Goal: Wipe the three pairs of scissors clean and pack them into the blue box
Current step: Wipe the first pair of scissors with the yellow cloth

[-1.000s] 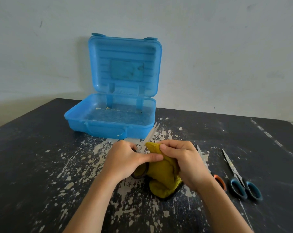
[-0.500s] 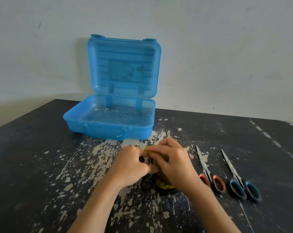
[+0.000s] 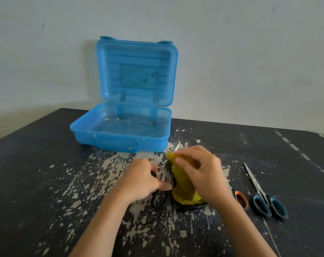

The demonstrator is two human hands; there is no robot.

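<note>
My left hand [image 3: 143,179] grips a pair of black-handled scissors [image 3: 158,200] near the handles; the blades point away toward the box, their tip just showing. My right hand [image 3: 202,171] holds a yellow cloth [image 3: 183,184] wrapped over those blades. The blue box [image 3: 120,143] stands open beyond my hands, its lid upright against the wall, nothing but a few crumbs inside. To the right lie a pair of orange-handled scissors [image 3: 241,199], mostly hidden behind my right wrist, and a pair of blue-handled scissors [image 3: 263,197], blades pointing away.
The dark table [image 3: 46,173] is scuffed with pale worn patches. A plain wall [image 3: 250,62] stands behind it. The table's right corner shows at the far right.
My right hand slid the cloth up the blades toward the tips. The left hand stayed on the handles, which now show below it.
</note>
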